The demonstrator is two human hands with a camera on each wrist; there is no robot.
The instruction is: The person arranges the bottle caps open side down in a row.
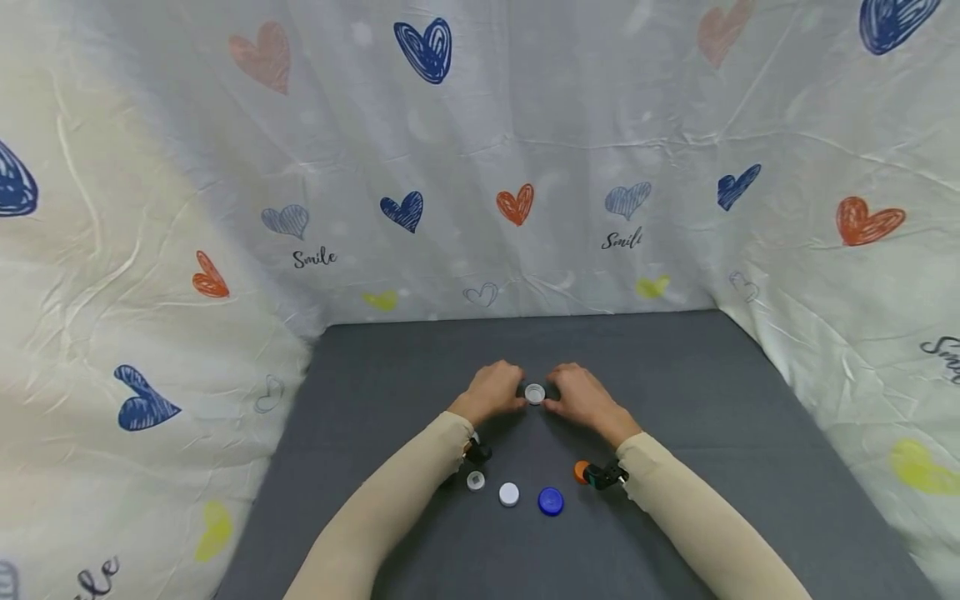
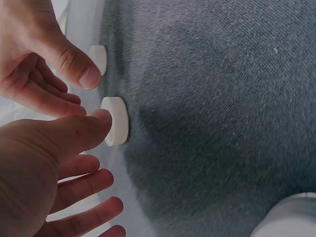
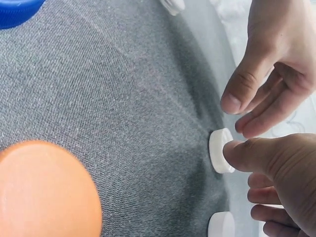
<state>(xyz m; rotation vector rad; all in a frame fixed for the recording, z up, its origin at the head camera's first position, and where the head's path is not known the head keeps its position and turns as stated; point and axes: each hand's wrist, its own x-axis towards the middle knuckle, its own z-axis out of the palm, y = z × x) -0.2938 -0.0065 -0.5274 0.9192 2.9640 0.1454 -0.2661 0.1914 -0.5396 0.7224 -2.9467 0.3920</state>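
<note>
A white round cap point(image 1: 535, 394) lies on the grey cloth between my two hands, its hollow side up. My left hand point(image 1: 492, 392) is just left of it, fingers loosely spread in the left wrist view, the thumb overlapping the edge of the cap point(image 2: 118, 121) there. From the right, my right hand point(image 1: 583, 398) faces it with relaxed fingers; its thumb overlaps the cap point(image 3: 218, 150) in the right wrist view. A second white cap point(image 3: 221, 225) lies by the right hand, hidden behind that hand in the head view. Neither hand grips anything.
Closer to me lie a small white cap point(image 1: 476, 481), another white cap point(image 1: 509, 494), a blue cap point(image 1: 551, 501) and an orange cap point(image 1: 581, 472) beside the right wrist. A white curtain point(image 1: 465, 150) with printed hearts surrounds the grey table point(image 1: 675, 367).
</note>
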